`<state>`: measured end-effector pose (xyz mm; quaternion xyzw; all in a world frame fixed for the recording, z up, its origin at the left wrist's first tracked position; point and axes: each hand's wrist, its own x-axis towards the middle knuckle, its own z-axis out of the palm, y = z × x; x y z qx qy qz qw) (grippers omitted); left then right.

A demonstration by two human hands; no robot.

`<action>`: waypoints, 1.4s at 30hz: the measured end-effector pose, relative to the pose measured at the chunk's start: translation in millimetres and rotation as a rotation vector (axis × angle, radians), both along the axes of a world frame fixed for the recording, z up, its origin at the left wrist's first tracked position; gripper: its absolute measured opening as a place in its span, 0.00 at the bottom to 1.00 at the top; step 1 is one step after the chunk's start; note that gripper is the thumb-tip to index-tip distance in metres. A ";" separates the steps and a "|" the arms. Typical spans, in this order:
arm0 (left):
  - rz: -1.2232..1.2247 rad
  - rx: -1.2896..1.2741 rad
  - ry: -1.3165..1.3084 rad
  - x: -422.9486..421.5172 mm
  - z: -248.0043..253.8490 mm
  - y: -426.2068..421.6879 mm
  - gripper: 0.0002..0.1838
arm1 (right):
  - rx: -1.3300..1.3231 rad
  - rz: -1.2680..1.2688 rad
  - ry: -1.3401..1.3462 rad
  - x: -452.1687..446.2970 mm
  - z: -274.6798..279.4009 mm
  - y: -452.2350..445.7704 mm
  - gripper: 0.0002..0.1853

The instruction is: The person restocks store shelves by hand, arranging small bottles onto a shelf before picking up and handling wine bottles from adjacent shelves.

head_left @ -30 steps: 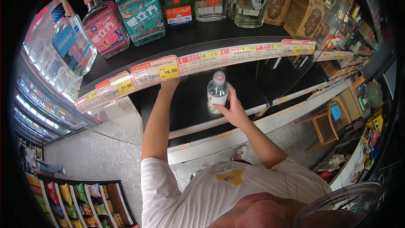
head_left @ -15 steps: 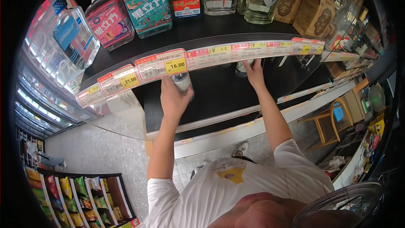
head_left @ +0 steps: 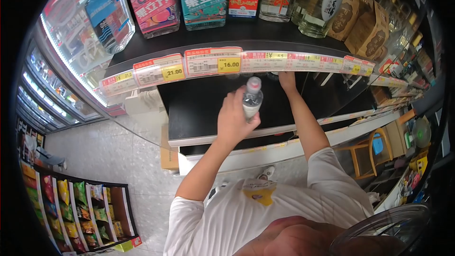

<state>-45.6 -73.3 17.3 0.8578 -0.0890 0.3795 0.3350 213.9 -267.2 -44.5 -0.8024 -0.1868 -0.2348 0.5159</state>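
My left hand (head_left: 233, 118) is wrapped round a small clear bottle (head_left: 253, 102) with a pale label and a pinkish-white cap. The bottle stands out in front of the upper shelf edge, above the black lower shelf (head_left: 199, 109), its cap pointing away from me. Further right, my right hand (head_left: 287, 80) reaches in under the upper shelf's price strip (head_left: 258, 62), which hides its fingers. Beside those hidden fingers a sliver of another bottle (head_left: 273, 73) shows, too little to tell whether I grip it.
Several liquor bottles line the upper shelf, among them a pink-labelled one (head_left: 155, 4) and a teal-labelled one (head_left: 203, 0). Brown paper packages (head_left: 369, 31) stand at its right. A snack rack (head_left: 80, 208) is lower left; a wooden chair (head_left: 367, 154) is at right.
My left hand has brought its bottle out from beneath the price strip, toward the right, so its cap now shows. My right hand has gone slightly deeper under the shelf. The view has shifted slightly.
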 end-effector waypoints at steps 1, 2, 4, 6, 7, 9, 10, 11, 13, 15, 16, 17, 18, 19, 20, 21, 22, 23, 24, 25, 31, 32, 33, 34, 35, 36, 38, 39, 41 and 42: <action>-0.014 0.005 0.018 1.3 1.8 -4.2 0.45 | -0.022 -0.007 -0.023 1.4 -2.0 3.1 0.19; -0.038 -0.001 0.048 2.3 2.4 -8.2 0.45 | -0.043 -0.014 -0.047 3.2 -3.6 5.4 0.19; -0.079 -0.015 0.046 7.8 1.5 -15.4 0.45 | -0.051 0.055 0.004 11.1 -9.9 8.1 0.20; -0.106 0.005 0.046 11.9 3.4 -19.4 0.46 | -0.037 0.128 0.052 19.7 -19.8 11.7 0.20; -0.116 0.011 0.044 14.5 3.4 -20.9 0.46 | -0.007 0.198 0.062 20.6 -21.6 12.4 0.20; -0.142 0.013 0.040 18.2 2.7 -21.6 0.46 | -0.001 0.318 0.095 21.8 -19.2 12.8 0.21; -0.151 0.017 0.061 18.6 3.2 -20.3 0.47 | 0.006 0.377 0.112 19.6 -17.3 13.7 0.21; -0.159 0.023 0.082 18.5 4.8 -18.4 0.47 | -0.021 0.348 0.170 16.6 -15.9 13.7 0.20; -0.200 0.050 0.180 17.6 6.0 -10.7 0.51 | -0.076 0.293 0.287 2.3 -1.3 14.2 0.19; -0.214 0.123 0.202 11.0 5.9 2.0 0.53 | 0.039 0.282 0.182 -25.5 3.4 10.9 0.20; -0.215 0.158 0.209 8.9 6.5 9.7 0.55 | 0.094 0.281 0.125 -40.6 3.8 8.9 0.21; -0.315 0.019 0.261 12.2 1.4 19.6 0.56 | 0.194 0.305 0.095 -55.4 2.9 6.6 0.24; -0.321 -0.065 0.253 12.1 0.5 29.0 0.55 | 0.294 0.330 0.066 -72.2 1.6 2.9 0.27; -0.280 -0.107 0.198 15.2 3.4 37.6 0.52 | 0.312 0.377 0.124 -94.7 11.7 -3.7 0.31; -0.241 -0.150 0.146 19.3 6.7 45.5 0.49 | 0.330 0.421 0.184 -118.1 25.2 -9.9 0.35; -0.160 -0.156 0.140 30.4 6.3 54.9 0.43 | 0.333 0.477 0.158 -135.9 32.8 -11.2 0.35; -0.098 -0.136 0.096 41.2 8.8 65.6 0.37 | 0.335 0.528 0.133 -152.5 38.6 -10.0 0.36; 0.011 -0.052 -0.047 52.7 14.0 70.8 0.28 | 0.336 0.574 0.110 -165.2 40.1 -8.4 0.37; -0.034 -0.027 0.066 65.4 18.7 82.7 0.23 | 0.287 0.606 0.078 -173.9 38.2 -4.8 0.40; -0.024 -0.041 0.066 85.7 7.1 93.2 0.16 | 0.166 0.558 0.069 -183.4 34.0 -0.4 0.42; -0.019 0.162 -0.364 186.9 -56.3 135.6 0.17 | 0.073 0.416 0.150 -211.8 39.7 27.2 0.48; 0.050 0.259 -0.427 196.1 -64.0 138.8 0.19 | 0.076 0.404 0.145 -212.0 38.1 27.3 0.48; 0.120 0.354 -0.489 201.8 -66.9 140.0 0.21 | 0.061 0.382 0.140 -211.1 36.4 26.3 0.48; 0.190 0.449 -0.552 208.4 -69.9 140.3 0.23 | 0.055 0.379 0.130 -209.7 33.8 25.5 0.48; 0.238 0.455 -0.524 210.2 -76.5 140.1 0.22 | 0.048 0.375 0.119 -208.1 30.9 24.8 0.48; 0.286 0.463 -0.494 206.1 -74.3 136.3 0.21 | 0.042 0.373 0.109 -207.3 30.4 24.2 0.48; 0.238 0.299 -0.256 194.6 -72.4 130.1 0.19 | 0.036 0.360 0.107 -208.8 31.8 23.0 0.48; 0.165 0.215 -0.214 185.0 -65.1 126.7 0.19 | 0.033 0.357 0.108 -208.7 32.6 23.9 0.48; 0.205 0.277 -0.148 172.1 -54.7 121.7 0.19 | 0.041 0.360 0.108 -205.6 32.1 22.8 0.48; 0.226 0.308 -0.112 164.4 -48.7 119.0 0.19 | 0.045 0.362 0.109 -203.9 31.7 21.2 0.48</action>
